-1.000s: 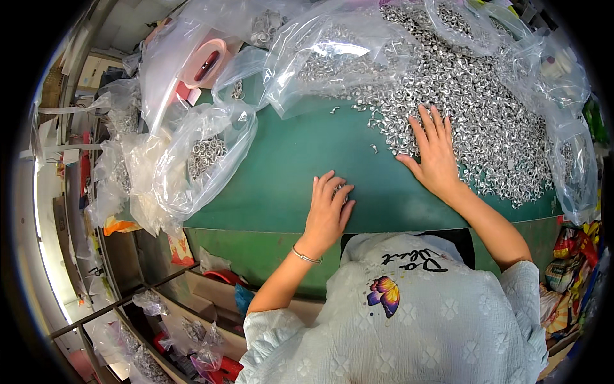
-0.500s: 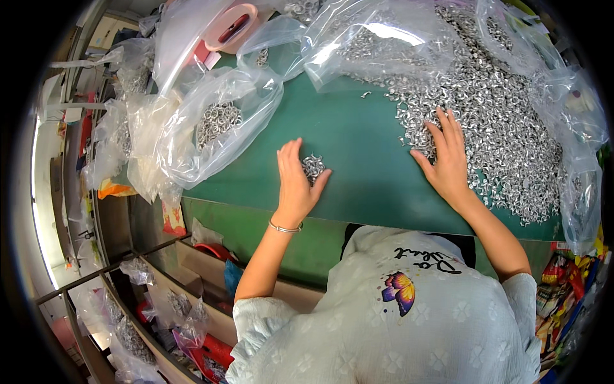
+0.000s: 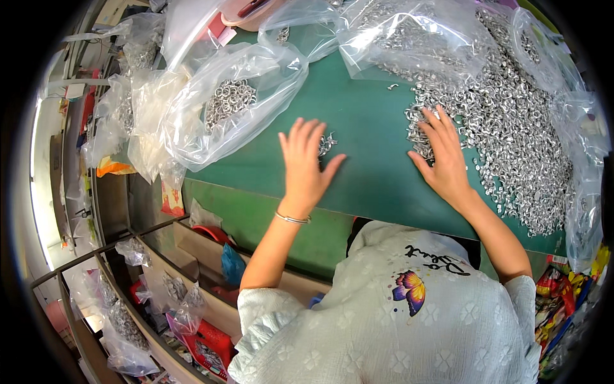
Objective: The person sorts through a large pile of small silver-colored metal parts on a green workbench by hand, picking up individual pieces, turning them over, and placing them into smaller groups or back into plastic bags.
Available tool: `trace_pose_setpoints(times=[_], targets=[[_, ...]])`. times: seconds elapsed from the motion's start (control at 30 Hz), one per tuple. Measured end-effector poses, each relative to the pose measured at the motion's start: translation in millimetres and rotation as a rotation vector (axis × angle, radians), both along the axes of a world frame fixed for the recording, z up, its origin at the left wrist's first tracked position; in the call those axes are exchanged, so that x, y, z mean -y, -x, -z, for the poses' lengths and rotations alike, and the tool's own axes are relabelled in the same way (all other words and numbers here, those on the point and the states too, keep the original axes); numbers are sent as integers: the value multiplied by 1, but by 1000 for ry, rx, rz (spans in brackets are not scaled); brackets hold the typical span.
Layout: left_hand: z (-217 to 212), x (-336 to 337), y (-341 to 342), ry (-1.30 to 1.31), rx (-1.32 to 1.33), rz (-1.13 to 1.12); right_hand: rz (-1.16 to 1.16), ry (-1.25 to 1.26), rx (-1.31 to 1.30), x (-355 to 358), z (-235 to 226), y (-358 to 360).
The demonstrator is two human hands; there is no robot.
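My left hand (image 3: 306,163) lies flat with fingers spread on the green table (image 3: 364,185), covering a small cluster of silver metal pieces (image 3: 327,144); a thin bracelet circles the wrist. My right hand (image 3: 443,159) rests palm down, fingers apart, at the near edge of a large heap of small silver metal pieces (image 3: 511,134). To the left of my left hand lies an open clear plastic bag (image 3: 217,109) holding silver rings.
More clear plastic bags (image 3: 409,38) lie across the table's far side and along its right edge. Bags of parts sit on shelves (image 3: 128,307) at lower left. A pink container (image 3: 246,9) is at the top.
My left hand has slid left across the green table with the small cluster under it. My right hand stayed at the heap's edge. The view shifted a little.
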State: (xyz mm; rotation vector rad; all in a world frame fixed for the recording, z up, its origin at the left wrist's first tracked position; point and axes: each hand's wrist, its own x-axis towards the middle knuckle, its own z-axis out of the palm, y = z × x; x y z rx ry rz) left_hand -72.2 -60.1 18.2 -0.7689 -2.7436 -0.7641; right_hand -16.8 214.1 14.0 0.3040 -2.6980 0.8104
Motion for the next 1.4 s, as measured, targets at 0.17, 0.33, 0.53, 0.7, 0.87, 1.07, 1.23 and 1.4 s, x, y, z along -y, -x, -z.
trace_pose_setpoints(times=[0.17,0.33,0.53,0.7,0.87,1.07,1.23,1.4], targets=[[0,-11,-18,225,-47,32,-206,-14,105,0,-11,3],[-1,25,-21,114,-58,-76,-319,-70,140,-7,-15,1],[7,27,-40,-258,87,-263,-317,-66,108,-6,-12,1],[-5,4,-33,222,51,-64,-347,-77,64,-5,-12,3],[14,4,-9,275,-7,-48,-394,-99,44,-12,-9,3],[15,39,-5,102,-53,-154,-337,77,40,-15,-20,10],[-6,7,-17,-138,-89,-93,-14,-112,65,-18,-24,48],[-13,-36,-28,-92,181,151,-155,-339,163,6,-17,31]])
